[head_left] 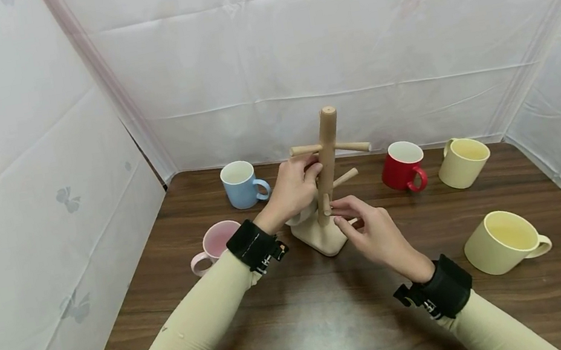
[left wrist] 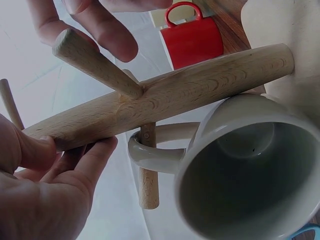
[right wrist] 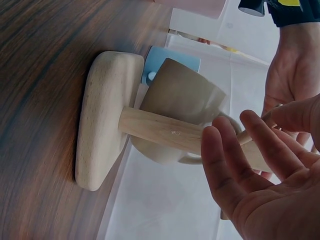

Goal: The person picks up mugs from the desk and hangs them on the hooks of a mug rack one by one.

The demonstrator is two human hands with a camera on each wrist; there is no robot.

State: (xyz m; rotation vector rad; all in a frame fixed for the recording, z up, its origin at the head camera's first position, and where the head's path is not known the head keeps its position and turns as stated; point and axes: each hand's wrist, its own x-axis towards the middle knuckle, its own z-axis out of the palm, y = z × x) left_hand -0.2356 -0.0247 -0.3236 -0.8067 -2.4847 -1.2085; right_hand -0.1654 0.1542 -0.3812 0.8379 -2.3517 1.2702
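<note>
From my end, the pink mug (head_left: 221,238) is the thing nearest the left edge of the table (head_left: 305,330), its handle towards that edge and part of it hidden by my left wrist. Beyond it, the blue mug (head_left: 241,186) stands close to the far edge, on the far left corner's side, handle to the right.

My left hand (head_left: 292,188) comes next. I have its thumb and fingers clamped on the post of the wooden stand (head_left: 327,131), which rises from the middle of the table, well in from the near edge. Below that grip hangs the white mug (left wrist: 250,170), a lower peg (left wrist: 148,187) through its handle and its body close against the post.

My right hand (head_left: 371,228) is apart from the left, fingers loose and parted from the thumb about the front peg (head_left: 326,204); I can't tell whether any of them touches it.

Further right, the red mug (head_left: 401,167) stands near the far edge. Past it, towards the far right corner, is a yellow mug (head_left: 463,164), handle to the far left. Nearer me, beside the right edge, a larger-looking yellow cup (head_left: 501,244) has its handle pointing to that edge.
</note>
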